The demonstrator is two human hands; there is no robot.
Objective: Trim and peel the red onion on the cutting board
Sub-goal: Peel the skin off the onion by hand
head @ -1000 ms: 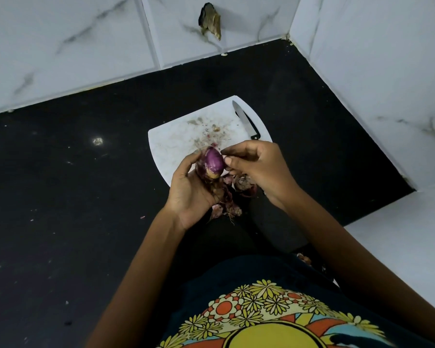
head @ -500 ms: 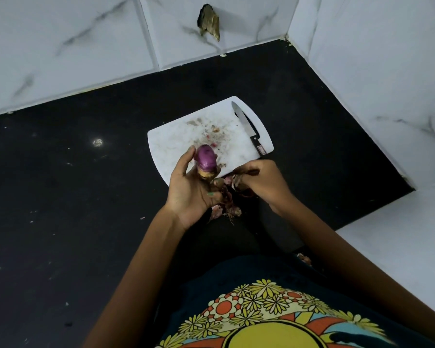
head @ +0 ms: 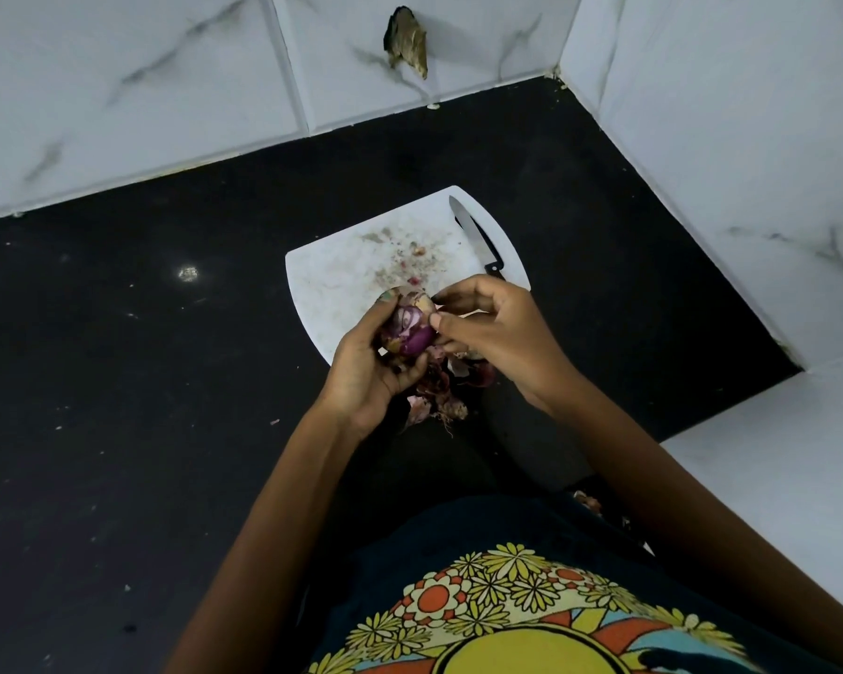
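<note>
A small red onion is cupped in my left hand above the near edge of the white cutting board. Its cut end faces up and shows purple rings, with papery skin still clinging at the top. My right hand pinches at the onion's right side with thumb and forefinger. A pile of torn onion skins lies under my hands at the board's near edge. A black-handled knife lies on the board's far right, blade pointing away.
The board sits on a black countertop in a corner of white marble-tiled walls. A broken hole shows in the back wall. A white surface begins at the right.
My right hand came back up from the skin pile to the onion. My left hand turned the onion so that its cut end faces up.
</note>
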